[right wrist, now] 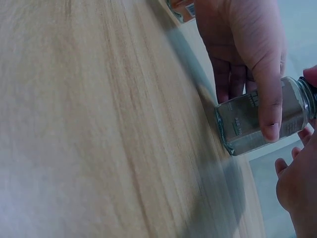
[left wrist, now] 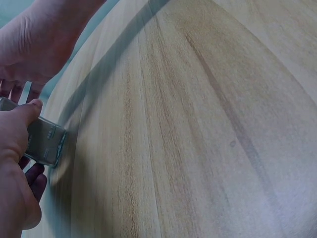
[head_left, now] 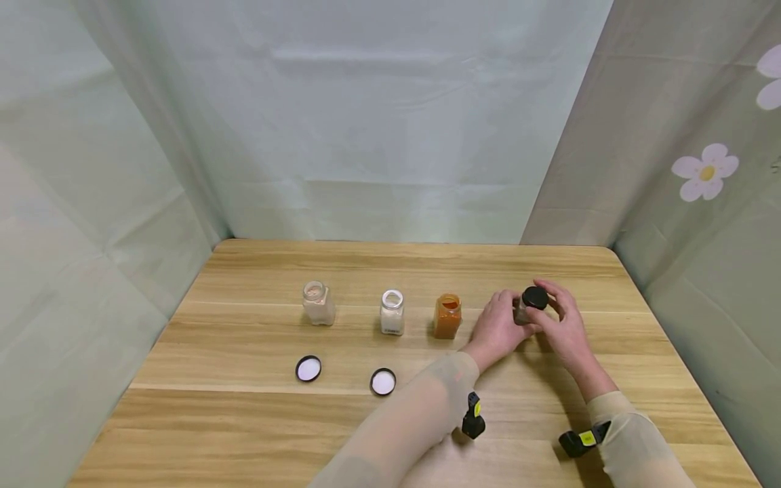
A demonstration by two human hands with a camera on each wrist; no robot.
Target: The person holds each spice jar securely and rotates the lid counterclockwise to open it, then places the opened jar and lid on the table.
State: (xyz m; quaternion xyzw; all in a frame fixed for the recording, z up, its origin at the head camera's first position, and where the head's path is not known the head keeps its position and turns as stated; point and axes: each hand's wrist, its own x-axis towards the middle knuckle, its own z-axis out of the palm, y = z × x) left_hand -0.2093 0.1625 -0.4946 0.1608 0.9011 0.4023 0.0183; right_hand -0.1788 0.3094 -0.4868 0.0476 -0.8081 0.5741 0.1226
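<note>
A square glass jar point(right wrist: 242, 121) of grey-brown powder stands at the right of the table, its black lid point(head_left: 535, 297) on top. My left hand point(head_left: 499, 327) grips the jar's body, with the thumb across its side in the right wrist view. Fingers and thumb of my right hand point(head_left: 564, 327) pinch the lid from the right. To the left, an uncapped jar of orange powder point(head_left: 448, 324) is nearest to my left hand. Two more open jars stand beyond it: one with white contents point(head_left: 392, 317), one with pale pinkish powder point(head_left: 320, 308).
Two black-rimmed lids lie with white insides up, one lid point(head_left: 308, 369) before the pinkish jar, the other lid point(head_left: 383, 382) before the white jar. The wooden table point(head_left: 244, 420) ends at hanging cloth point(head_left: 390, 135) at the back and sides.
</note>
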